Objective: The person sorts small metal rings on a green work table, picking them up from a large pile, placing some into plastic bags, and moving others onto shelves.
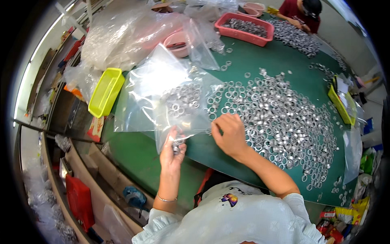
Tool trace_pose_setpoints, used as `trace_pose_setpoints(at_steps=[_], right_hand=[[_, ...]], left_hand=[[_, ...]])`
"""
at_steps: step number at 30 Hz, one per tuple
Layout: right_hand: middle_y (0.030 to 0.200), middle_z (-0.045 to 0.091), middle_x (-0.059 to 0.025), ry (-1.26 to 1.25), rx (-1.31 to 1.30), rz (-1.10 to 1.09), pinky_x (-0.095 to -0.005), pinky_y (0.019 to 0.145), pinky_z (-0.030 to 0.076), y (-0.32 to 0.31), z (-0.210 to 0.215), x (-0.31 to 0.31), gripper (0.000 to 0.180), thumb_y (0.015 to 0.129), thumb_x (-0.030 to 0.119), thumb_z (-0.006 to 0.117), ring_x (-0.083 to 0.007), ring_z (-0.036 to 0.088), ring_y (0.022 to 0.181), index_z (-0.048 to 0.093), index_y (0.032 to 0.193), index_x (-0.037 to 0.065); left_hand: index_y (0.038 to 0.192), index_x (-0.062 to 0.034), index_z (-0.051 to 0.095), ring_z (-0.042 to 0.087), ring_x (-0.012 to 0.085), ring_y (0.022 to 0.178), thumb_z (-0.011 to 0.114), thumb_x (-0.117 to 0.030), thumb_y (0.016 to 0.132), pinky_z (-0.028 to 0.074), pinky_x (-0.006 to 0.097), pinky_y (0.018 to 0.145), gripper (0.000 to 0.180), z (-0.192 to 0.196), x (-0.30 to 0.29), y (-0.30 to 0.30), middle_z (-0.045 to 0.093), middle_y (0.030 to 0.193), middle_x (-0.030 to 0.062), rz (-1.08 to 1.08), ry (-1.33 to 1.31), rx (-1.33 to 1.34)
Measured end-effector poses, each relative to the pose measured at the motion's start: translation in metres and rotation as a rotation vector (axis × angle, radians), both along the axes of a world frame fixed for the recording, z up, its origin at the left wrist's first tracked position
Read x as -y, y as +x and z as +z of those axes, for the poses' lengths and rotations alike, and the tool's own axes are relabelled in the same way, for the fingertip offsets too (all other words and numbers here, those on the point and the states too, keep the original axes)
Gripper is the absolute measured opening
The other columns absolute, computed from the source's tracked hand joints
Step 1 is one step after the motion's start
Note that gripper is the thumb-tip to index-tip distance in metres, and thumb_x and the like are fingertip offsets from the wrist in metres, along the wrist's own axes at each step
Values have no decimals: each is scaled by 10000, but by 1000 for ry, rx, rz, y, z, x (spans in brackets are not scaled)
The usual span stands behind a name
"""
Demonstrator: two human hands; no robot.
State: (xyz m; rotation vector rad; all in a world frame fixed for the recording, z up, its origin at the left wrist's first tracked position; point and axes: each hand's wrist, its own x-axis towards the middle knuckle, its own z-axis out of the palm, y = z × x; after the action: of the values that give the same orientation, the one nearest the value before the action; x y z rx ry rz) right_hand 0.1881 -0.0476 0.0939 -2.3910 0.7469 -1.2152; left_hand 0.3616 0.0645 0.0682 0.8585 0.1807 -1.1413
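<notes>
My left hand (172, 152) is closed around several small silver metal rings (176, 149) at the near edge of a clear plastic bag (140, 103). A batch of similar rings (183, 97) shows through the bag's film. Just right of the bag's near corner, my right hand (230, 136) has its fingers curled together, back of the hand up. What those fingers hold, if anything, is hidden. Beside and beyond my right hand spreads a large loose heap of the metal rings (280, 118) on the green tabletop (243, 57).
A yellow-green basket (106, 92) stands left of the bag. Crumpled plastic sheeting (118, 36) and a pink bowl (176, 42) lie behind. A pink basket of rings (243, 30) stands farther back. Another person (298, 14) works at the far right. A second yellow-green basket (341, 103) sits at the right.
</notes>
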Motion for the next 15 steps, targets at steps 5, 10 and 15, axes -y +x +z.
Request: trace_pose_setpoints(at_steps=[5,10,15], right_hand=[[678,493,-81,-69,-64,121,-358,596,382,14,13,-31,112,698,30,588,-257,500,647,521,787,31],[915,570,-188,355,-120,650,-404,789,446,29,-16,-60,296,708,-55,513,-371,556,871,538,1003,-52],[1192,443,-267,385,-340,582,-398,924,406,44,-22,-64,413,706,-69,508,-400,447,1129,451,1115,-100]], left_hand=[[1221,3,451,590,194,720,582,-40,834,435,226,463,411,4,-25,-29,587,949,126,-22,39,150],[1157,14,512,587,142,647,589,-31,832,425,220,444,337,-29,-45,-45,621,869,98,73,163,171],[1117,22,546,591,128,635,590,-32,836,420,224,437,289,-33,-57,-50,617,823,87,99,182,291]])
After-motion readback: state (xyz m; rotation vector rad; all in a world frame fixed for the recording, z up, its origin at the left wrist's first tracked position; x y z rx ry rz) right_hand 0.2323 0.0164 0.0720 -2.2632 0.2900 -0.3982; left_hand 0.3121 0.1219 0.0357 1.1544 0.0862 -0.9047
